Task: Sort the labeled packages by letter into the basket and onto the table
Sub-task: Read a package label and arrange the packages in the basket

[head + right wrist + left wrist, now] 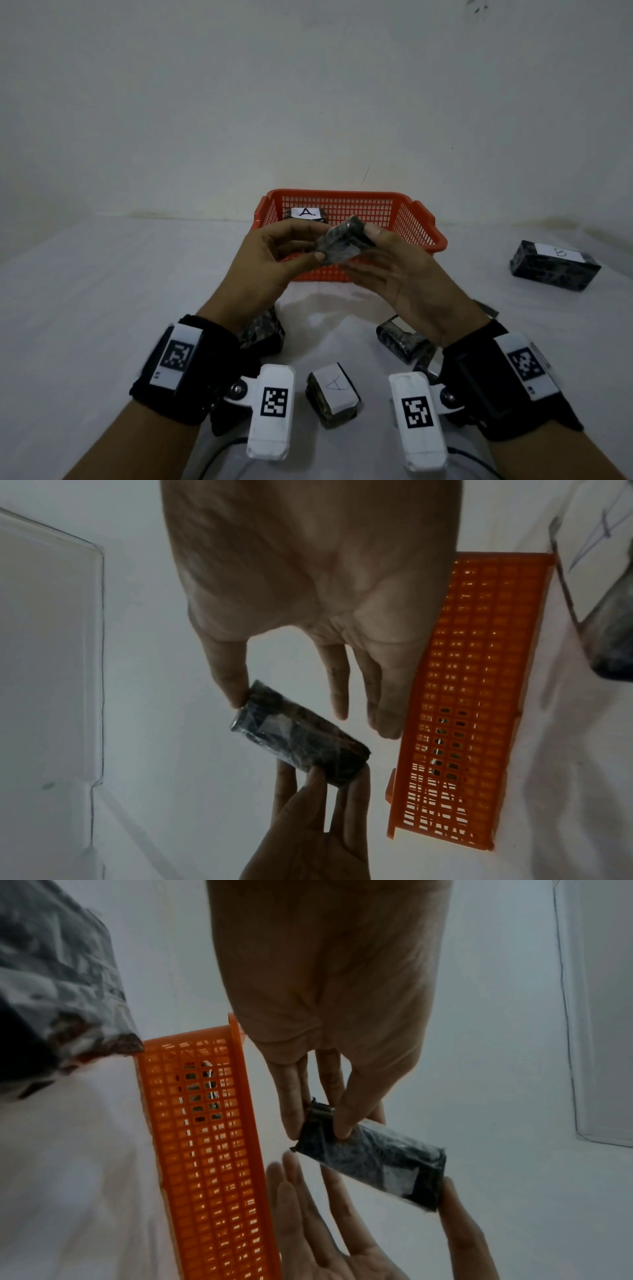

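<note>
1. both hands hold one dark wrapped package (340, 245) up in front of the orange basket (424, 219), above the desk (102, 291). no letter shows on it in any view, so it is probably being turned over to find the label before it is sorted.
2. the left hand (274, 260) pinches one end of the package: in the left wrist view the thumb and fingers (291, 1096) close narrowly on that end.
3. the right hand (404, 274) takes the other end. in the right wrist view its thumb tip presses the end of the package, while the other fingers (337, 685) are straight and apart from the wrap. in the head view at least one fingertip touches the far end, so the hold looks like a light one between thumb and fingertip, with the hand mostly spread.
4. held by the two ends, the long faces stay uncovered, which suits reading a label.
5. the sorting is partly done, judging from how things lie: a package marked a (306, 214) sits inside the basket, and one marked b (555, 270) lies on the desk to the right, well apart from the basket.
6. nearer the person, another a package (334, 394) stands on the desk between the wrists, unsorted. two more dark packages lie partly hidden under the wrists, one on the left (263, 332) and one on the right (404, 342); their letters cannot be read.
</note>
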A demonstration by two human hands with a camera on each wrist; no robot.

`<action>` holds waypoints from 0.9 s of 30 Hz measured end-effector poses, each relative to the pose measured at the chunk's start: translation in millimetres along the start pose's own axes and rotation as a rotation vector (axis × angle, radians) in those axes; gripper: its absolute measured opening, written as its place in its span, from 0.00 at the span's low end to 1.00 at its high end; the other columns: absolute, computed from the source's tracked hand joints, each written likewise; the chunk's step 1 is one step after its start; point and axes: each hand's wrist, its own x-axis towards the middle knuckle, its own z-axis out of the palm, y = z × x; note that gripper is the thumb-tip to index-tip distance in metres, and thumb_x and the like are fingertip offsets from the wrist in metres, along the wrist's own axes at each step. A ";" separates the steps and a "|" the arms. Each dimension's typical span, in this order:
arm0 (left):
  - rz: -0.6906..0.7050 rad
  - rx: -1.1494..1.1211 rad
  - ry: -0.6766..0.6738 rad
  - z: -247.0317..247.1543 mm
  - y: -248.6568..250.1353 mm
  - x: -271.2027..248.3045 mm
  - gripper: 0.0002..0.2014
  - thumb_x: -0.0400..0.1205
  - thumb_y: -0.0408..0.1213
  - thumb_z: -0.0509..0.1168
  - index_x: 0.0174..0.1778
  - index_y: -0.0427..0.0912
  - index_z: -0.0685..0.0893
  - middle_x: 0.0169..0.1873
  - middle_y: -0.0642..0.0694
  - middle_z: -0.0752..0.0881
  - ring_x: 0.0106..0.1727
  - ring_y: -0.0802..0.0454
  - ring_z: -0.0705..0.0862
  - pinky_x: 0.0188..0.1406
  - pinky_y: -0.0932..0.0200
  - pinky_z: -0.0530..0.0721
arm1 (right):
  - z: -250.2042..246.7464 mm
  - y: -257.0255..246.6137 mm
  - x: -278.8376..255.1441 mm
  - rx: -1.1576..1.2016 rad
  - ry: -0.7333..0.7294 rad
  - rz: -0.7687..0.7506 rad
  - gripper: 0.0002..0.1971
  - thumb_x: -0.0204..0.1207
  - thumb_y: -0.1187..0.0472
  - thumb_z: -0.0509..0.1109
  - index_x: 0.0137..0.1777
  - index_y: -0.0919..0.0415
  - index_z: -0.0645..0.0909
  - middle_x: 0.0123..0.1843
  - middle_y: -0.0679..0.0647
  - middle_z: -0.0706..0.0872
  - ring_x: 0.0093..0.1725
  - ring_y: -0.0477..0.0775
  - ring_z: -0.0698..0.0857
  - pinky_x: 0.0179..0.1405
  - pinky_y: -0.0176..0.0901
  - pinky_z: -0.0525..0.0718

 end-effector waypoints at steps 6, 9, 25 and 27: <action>-0.027 -0.007 -0.062 6.2 -1.3 -1.0 0.14 0.82 0.31 0.72 0.65 0.43 0.86 0.61 0.51 0.91 0.64 0.58 0.89 0.60 0.62 0.88 | -3.0 0.4 -1.1 -0.014 -0.057 -0.028 0.18 0.77 0.51 0.73 0.61 0.61 0.89 0.64 0.63 0.93 0.66 0.60 0.91 0.71 0.53 0.87; -0.181 -0.120 -0.175 4.4 -1.8 0.1 0.29 0.80 0.48 0.73 0.77 0.47 0.78 0.70 0.50 0.86 0.71 0.54 0.85 0.73 0.48 0.83 | -6.7 4.2 2.5 -0.084 -0.060 -0.059 0.20 0.70 0.48 0.84 0.58 0.58 0.93 0.62 0.62 0.93 0.66 0.60 0.91 0.74 0.59 0.84; -0.172 -0.110 -0.154 5.9 2.1 -3.4 0.24 0.77 0.45 0.75 0.69 0.47 0.86 0.64 0.49 0.90 0.68 0.52 0.87 0.74 0.46 0.81 | -14.0 1.9 1.5 -0.175 -0.123 -0.085 0.28 0.69 0.53 0.82 0.70 0.59 0.87 0.65 0.56 0.93 0.70 0.54 0.89 0.75 0.53 0.83; -0.171 -0.115 -0.119 4.0 2.3 -2.7 0.31 0.74 0.48 0.76 0.73 0.42 0.83 0.64 0.47 0.90 0.68 0.50 0.88 0.75 0.42 0.80 | -11.9 1.7 0.5 -0.189 -0.137 -0.078 0.27 0.71 0.59 0.85 0.70 0.58 0.86 0.65 0.54 0.93 0.69 0.52 0.89 0.75 0.51 0.84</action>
